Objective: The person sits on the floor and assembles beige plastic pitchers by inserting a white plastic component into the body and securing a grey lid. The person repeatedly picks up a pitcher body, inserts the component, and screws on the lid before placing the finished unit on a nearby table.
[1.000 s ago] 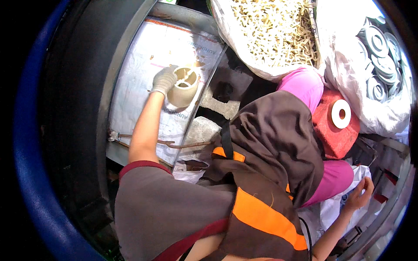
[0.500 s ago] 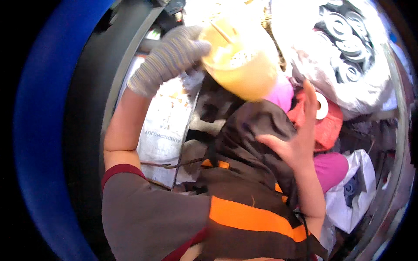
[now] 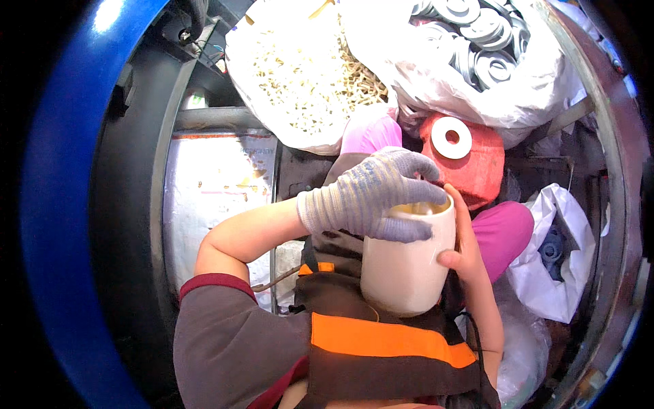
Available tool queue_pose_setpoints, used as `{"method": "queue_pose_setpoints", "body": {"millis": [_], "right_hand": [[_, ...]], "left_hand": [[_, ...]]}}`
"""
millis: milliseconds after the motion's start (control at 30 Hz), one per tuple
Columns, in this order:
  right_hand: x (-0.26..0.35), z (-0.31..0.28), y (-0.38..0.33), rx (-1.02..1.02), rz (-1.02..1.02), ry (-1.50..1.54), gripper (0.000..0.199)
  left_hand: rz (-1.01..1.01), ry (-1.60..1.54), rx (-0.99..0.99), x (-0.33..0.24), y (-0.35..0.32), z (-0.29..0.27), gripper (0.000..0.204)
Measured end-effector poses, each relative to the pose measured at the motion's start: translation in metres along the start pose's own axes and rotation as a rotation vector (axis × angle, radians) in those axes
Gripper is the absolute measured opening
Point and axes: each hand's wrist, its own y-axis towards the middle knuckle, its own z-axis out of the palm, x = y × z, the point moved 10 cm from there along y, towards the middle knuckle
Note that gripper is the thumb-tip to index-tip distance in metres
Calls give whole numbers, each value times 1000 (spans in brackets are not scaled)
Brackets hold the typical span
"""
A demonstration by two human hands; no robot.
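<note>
Just above my lap I hold a cream plastic tub [image 3: 407,276], tilted slightly, its mouth facing up and away from me. My left hand [image 3: 373,194], in a grey striped work glove, is closed on its rim, thumb outside and fingers curled over the opening. The bare right hand [image 3: 463,235] grips the tub's right side, thumb on the outer wall and a finger up at the rim. Glove and rim hide most of the tub's inside. A brown apron [image 3: 392,361] with an orange band covers my lap beneath it.
Ahead stands a white sack [image 3: 317,82] of small pale pieces. To its right is a plastic bag [image 3: 470,102] of grey rings. A pale ring [image 3: 451,138] lies on a red block [image 3: 470,174]. At right sits a smaller white bag [image 3: 565,293]; a metal frame [image 3: 593,88] runs alongside.
The tub has come down and toward me from over the far sack, in my left hand. My right hand, open and apart before, has closed on its side.
</note>
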Motion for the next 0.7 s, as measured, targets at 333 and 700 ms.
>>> {"method": "queue_pose_setpoints", "body": {"millis": [333, 700], "right_hand": [[36, -21, -14, -231, -461, -420, 25], [33, -30, -6, -419, -165, -849, 31]], "left_hand": [[-68, 176, -149, 30, -9, 5, 23], [-266, 430, -33, 92, 18, -37, 34]]}}
